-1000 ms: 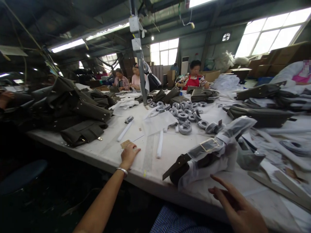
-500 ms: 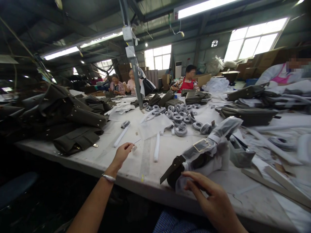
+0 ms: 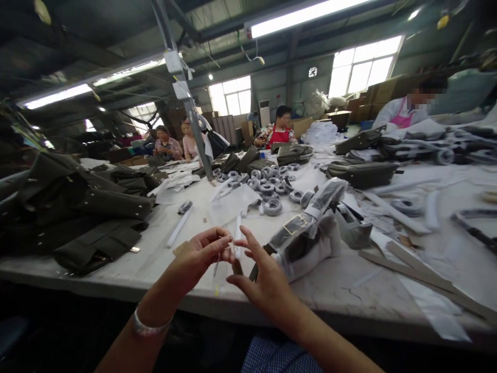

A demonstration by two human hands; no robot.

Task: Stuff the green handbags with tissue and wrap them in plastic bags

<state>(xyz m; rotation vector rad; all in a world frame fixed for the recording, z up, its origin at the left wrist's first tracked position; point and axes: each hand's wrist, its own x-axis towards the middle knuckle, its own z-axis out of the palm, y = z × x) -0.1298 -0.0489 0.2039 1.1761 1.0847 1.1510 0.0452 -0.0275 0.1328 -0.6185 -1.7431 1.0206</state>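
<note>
My left hand (image 3: 202, 254), with a silver bracelet on its wrist, is closed in a pinch on a thin pale string (image 3: 217, 264). A small tan card (image 3: 180, 248) shows beside its knuckles; I cannot tell whether the string joins it. Close by, my right hand (image 3: 264, 272) is open, its thumb and fingers spread towards the left fingertips. A small brownish piece (image 3: 237, 267) shows between the two hands, too unclear to name. Just beyond my right hand lies a dark bag (image 3: 291, 238) with a wrapped strap and a gold-coloured buckle (image 3: 295, 224).
Dark green bags (image 3: 97, 243) are heaped at the left. Several wrapped strap coils (image 3: 272, 189) lie mid-table near a metal post (image 3: 198, 134). A white roll (image 3: 180, 228), loose strips (image 3: 419, 269) and more bags (image 3: 361, 173) lie around. Co-workers (image 3: 279, 132) sit across the table.
My right hand has moved up and left from beside the wrapped bag to my left hand. The left hand keeps its pinch. The view has swung to the right.
</note>
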